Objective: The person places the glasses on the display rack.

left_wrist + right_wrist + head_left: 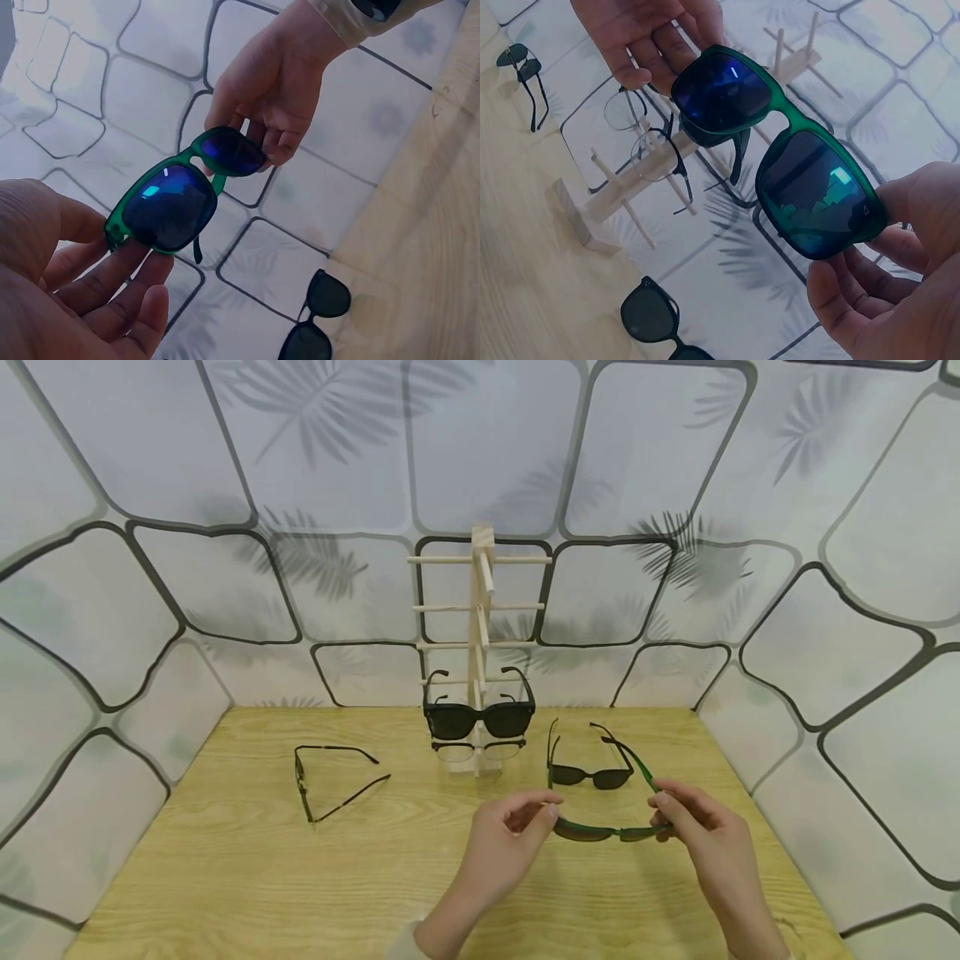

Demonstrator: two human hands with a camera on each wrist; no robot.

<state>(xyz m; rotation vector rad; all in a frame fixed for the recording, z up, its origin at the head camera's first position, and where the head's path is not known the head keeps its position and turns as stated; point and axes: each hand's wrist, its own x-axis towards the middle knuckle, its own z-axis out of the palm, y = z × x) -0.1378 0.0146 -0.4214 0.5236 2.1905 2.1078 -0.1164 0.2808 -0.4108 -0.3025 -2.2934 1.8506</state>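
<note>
Both hands hold a pair of green-framed sunglasses above the table, one at each end of the front. My left hand pinches the left corner between thumb and fingers. At the other corner my right hand grips the frame by the hinge. Bluish mirrored lenses show in the left wrist view, and the right wrist view has the same green sunglasses close up. Just behind them, black sunglasses stand on the table with their temples spread.
A wooden display rack with several pegs stands at the back middle. It carries thick black sunglasses and, below them, half-rim eyeglasses. Another pair of thin dark glasses lies at the left of the wooden table. Patterned cloth surrounds the table.
</note>
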